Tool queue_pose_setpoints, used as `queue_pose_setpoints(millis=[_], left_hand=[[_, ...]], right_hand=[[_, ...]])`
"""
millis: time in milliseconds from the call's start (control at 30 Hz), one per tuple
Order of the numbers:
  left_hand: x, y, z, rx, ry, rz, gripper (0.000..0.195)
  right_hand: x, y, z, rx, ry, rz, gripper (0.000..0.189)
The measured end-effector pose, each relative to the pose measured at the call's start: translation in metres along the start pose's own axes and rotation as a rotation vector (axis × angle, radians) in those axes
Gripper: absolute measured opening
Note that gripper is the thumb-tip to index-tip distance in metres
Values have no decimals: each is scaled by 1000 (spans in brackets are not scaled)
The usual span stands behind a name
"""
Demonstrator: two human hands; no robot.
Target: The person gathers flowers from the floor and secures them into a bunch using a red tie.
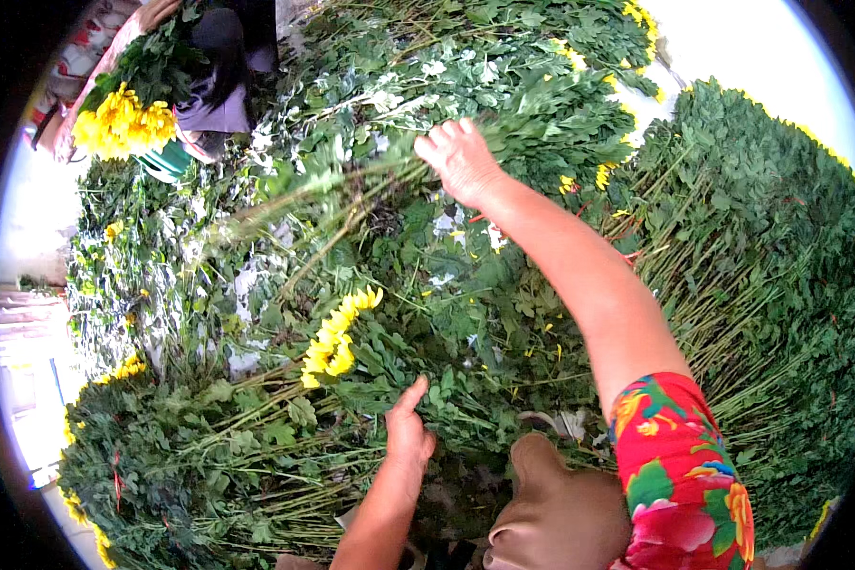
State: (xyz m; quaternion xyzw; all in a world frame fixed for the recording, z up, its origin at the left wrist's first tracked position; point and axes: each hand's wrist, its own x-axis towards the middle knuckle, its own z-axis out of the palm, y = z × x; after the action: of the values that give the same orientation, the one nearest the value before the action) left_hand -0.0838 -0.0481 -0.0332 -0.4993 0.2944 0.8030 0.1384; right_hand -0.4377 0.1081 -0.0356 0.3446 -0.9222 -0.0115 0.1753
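My left hand [407, 427] is at the lower middle, thumb raised, around the leafy stems of a small bunch of yellow chrysanthemums [331, 345]. Its fingers are partly hidden by leaves. The blooms of that bunch face up and left, lined up in a row. Farther away, my right arm reaches across to the upper middle. There my right hand [463, 157] closes on chrysanthemum stems [356, 214], whose blurred lower ends trail down to the left. Leafy tops spread to the right of that hand.
Large piles of leafy chrysanthemum stems lie at the right [769, 285] and lower left [206, 456], yellow blooms along their outer edges. Cut leaves [221, 285] cover the floor. At upper left another person's arm [114, 57] is beside a bunch of yellow flowers [125, 125].
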Motion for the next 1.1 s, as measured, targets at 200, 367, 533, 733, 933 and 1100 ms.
queue_pose_setpoints(millis=[200, 367, 533, 733, 933, 1100], left_hand=[[-20, -8, 9, -25, -59, 30, 44], [-39, -22, 9, 32, -157, 46, 44], [-46, -27, -7, -61, -256, 111, 41], [-78, -18, -12, -105, -304, 123, 38], [-77, -30, -26, -68, -282, 165, 39], [-80, -26, -39, -88, -272, 216, 41]], right_hand=[[-1, 55, -151, 211, 514, 159, 43], [-54, 63, -325, 771, 913, 680, 35], [-185, 50, -397, 1076, 1669, 974, 34], [-428, -91, -287, 1619, 1088, 1997, 68], [-467, -185, -281, 1371, -142, 1437, 31], [-447, -97, -263, 523, -30, 998, 31]])
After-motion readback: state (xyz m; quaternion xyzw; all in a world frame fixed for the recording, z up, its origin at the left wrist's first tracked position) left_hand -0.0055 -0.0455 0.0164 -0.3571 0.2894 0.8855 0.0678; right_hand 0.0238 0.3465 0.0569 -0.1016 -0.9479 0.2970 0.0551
